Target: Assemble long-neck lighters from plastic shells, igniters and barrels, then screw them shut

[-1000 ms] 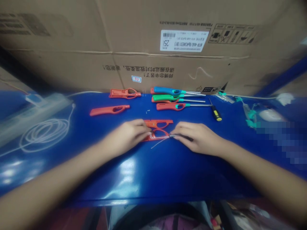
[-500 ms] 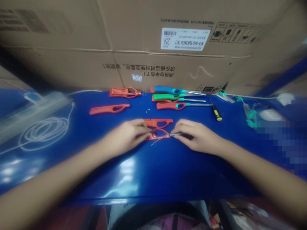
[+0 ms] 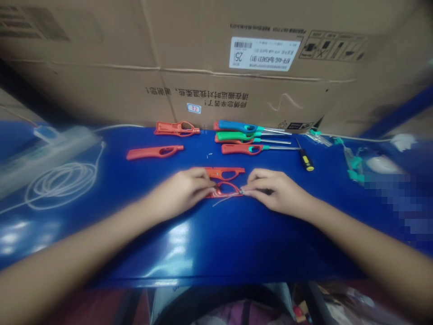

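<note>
Far L of blue worktop (image 3: 216, 246): pale power strip (image 3: 64, 151), blurred, w/ white cable (image 3: 67, 178) coiled just in front. Next, toward the back, hollow orange shell (image 3: 165, 128), inner side up; smooth red shell (image 3: 145, 153) lies in front of it, apart.

Centre: L hand (image 3: 194, 185) has thumb & fingertips pinched on L part of lower shell half (image 3: 219, 195); exact grip pt hidden by fingers. Said half is at front centre of worktop, between the hands, loop-shaped opening visible; thin pale wire (image 3: 223, 200) trails off its front edge. Upper shell half (image 3: 216, 173) lies just behind, its L end partly covered by L hand.

Back, R of centre: blue lighter (image 3: 237, 126), green lighter (image 3: 233, 136), red lighter (image 3: 233, 149), stacked front to back, metal tubes pointing R.

R hand (image 3: 267, 185): fingertips closed on small grey part (image 3: 241, 192) at R tip of lower shell half; too small to ID.

Further R: blk/yellow screwdriver (image 3: 306, 160), near tube end of red lighter; then clear-&-teal parts (image 3: 352, 162), blurred.
</note>
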{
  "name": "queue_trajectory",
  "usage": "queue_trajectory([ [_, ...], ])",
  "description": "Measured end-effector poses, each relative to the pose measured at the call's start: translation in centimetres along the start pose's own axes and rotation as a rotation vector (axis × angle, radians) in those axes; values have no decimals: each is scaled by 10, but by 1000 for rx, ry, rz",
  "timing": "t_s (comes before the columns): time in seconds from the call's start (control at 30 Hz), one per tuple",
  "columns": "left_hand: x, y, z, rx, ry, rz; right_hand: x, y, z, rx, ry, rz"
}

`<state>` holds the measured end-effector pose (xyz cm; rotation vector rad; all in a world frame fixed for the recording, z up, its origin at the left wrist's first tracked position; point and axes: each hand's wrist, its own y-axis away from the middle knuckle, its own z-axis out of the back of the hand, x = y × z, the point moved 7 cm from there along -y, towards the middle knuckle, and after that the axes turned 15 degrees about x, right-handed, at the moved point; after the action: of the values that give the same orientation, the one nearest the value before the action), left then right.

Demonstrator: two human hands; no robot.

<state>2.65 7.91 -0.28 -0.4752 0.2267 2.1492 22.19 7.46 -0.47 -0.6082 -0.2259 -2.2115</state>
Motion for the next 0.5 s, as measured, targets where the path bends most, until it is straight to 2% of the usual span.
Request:
queue_trajectory([
  [0.27, -5, -2, -3, 58, -31, 41, 7, 2, 3, 95, 130, -45],
  [0.5, -5, -1, -5, 56, -28, 53, 27, 4, 3, 114, 477, 52],
])
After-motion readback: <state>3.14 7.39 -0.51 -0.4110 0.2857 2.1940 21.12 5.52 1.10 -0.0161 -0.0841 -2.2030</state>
